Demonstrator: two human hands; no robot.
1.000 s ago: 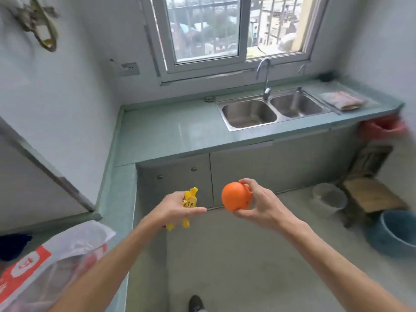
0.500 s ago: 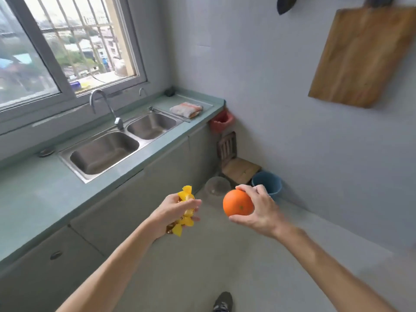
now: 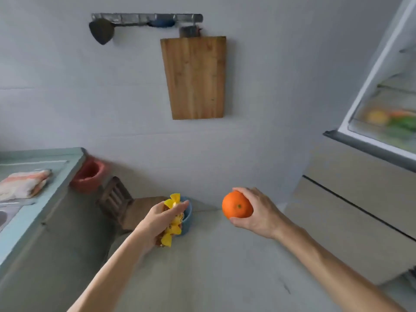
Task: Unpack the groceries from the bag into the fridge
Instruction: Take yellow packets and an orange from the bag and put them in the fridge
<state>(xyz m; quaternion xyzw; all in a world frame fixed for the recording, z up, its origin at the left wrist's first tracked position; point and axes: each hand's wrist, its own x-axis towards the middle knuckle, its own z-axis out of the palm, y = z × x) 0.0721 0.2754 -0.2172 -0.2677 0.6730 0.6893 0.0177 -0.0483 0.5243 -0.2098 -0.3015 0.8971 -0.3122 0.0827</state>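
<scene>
My right hand [image 3: 258, 212] grips an orange [image 3: 236, 208] at chest height over the floor. A small yellow wrapped packet [image 3: 172, 221] is held in my left hand [image 3: 157, 221], a little lower and to the left of the orange. The fridge [image 3: 369, 140] stands at the right edge with its upper compartment open; blurred yellow, orange and green produce lies on a shelf [image 3: 391, 124] inside. Below that are the fridge's shut lower drawers [image 3: 351, 212]. The grocery bag is out of view.
A green counter [image 3: 45, 183] with a folded cloth [image 3: 22, 183] runs along the left. A red bin [image 3: 89, 176], a wooden stool [image 3: 126, 206] and a blue bucket [image 3: 188, 217] stand by the far wall. A wooden cutting board [image 3: 194, 77] hangs on the wall.
My view has swung right, from the sink and window past the corner to the wall and the open fridge. Both hands kept their hold and came along with the turn.
</scene>
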